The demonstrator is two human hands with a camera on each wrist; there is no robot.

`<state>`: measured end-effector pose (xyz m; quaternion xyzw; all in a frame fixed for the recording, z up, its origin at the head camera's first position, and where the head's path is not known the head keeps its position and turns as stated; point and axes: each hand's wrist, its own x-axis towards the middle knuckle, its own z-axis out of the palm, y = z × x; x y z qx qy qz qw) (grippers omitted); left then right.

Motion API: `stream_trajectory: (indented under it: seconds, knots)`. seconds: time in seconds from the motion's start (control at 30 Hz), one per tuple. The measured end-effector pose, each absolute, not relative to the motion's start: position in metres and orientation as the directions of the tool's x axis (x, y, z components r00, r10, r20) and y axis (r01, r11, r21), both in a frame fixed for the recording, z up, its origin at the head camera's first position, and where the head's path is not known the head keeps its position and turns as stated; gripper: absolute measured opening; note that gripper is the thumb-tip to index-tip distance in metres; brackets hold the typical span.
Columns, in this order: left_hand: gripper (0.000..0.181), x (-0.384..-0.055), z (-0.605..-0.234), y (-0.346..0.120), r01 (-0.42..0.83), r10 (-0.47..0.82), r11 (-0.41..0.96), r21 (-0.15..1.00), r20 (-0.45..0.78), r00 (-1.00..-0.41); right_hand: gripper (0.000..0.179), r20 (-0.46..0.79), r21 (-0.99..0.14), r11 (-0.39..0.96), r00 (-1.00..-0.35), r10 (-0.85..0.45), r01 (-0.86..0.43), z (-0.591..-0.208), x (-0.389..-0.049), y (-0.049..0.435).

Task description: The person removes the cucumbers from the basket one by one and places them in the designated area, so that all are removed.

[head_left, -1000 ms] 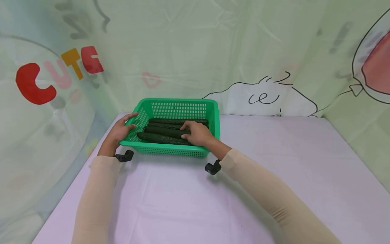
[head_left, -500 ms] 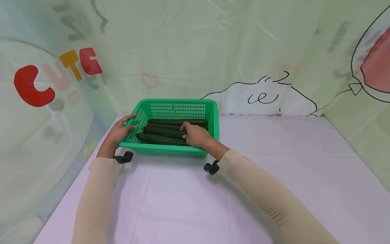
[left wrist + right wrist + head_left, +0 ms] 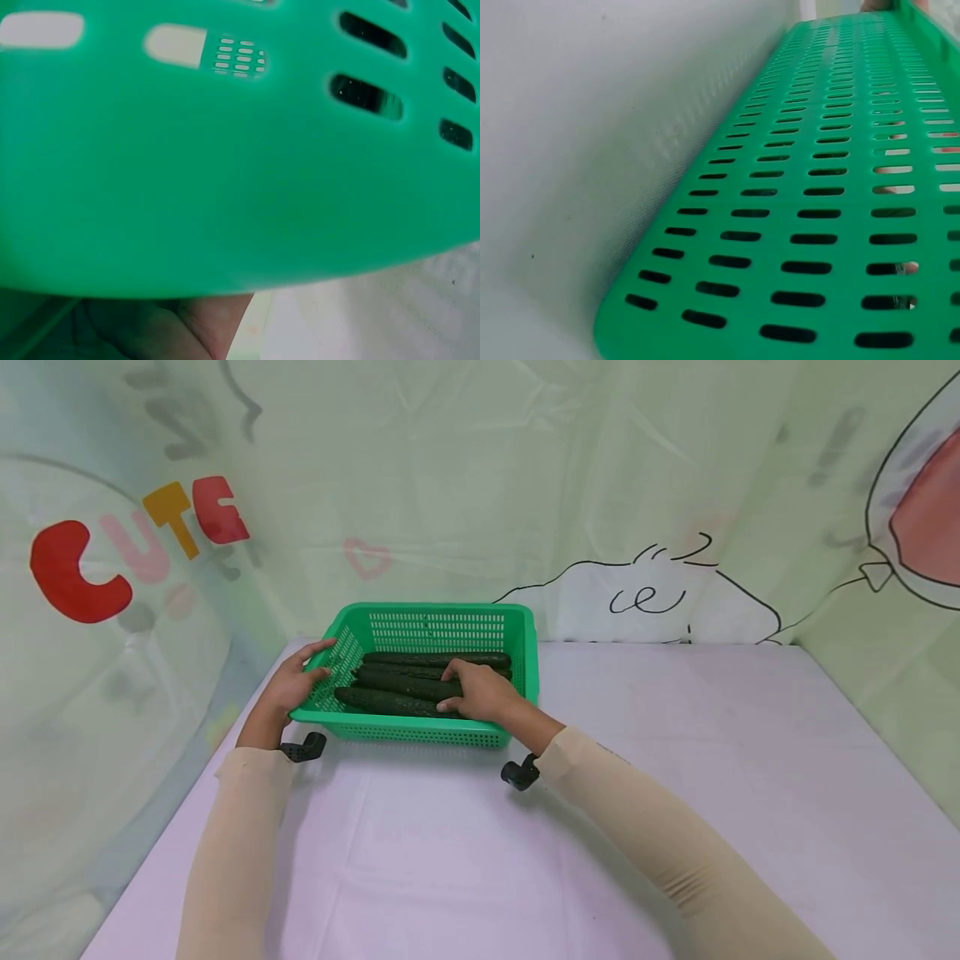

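Taking twelve o'clock as straight away from me, my left hand (image 3: 296,685) is holding the green basket (image 3: 390,722) by its rim at nine o'clock, thumb and one finger lapping over the edge; I cannot tell how the other fingers are lying. I am probably bracing it there so that it is not sliding on the table (image 3: 450,843) while I am reaching inside. My right hand (image 3: 483,692) is coming in over the rim at four o'clock and gripping the second cucumber from the front (image 3: 405,683) towards its three o'clock end, thumb on the near side, likely because that end is lying closest to my right arm.

The basket is standing upright, its walls slotted all round. Inside, four cucumbers are showing, all lying between nine and three o'clock. The front cucumber (image 3: 390,702) is resting towards six, just inside the near wall; behind the gripped one, the third cucumber (image 3: 405,672) is only partly showing, and the back cucumber (image 3: 435,658) is lying nearest twelve. I cannot tell whether more are hiding underneath.
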<state>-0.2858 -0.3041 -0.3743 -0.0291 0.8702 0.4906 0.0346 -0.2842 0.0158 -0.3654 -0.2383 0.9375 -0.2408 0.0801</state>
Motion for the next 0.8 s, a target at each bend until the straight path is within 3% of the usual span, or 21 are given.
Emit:
stream_trajectory:
  seconds: [0.8]
  knots:
    - [0.057, -0.2868, -0.3756, -0.3047, -0.109, -0.033, 0.483, 0.869, -0.106, -0.994, 0.029, 0.101, -0.408, 0.804, -0.897, -0.431, -0.432, -0.3586, -0.2769, 0.016]
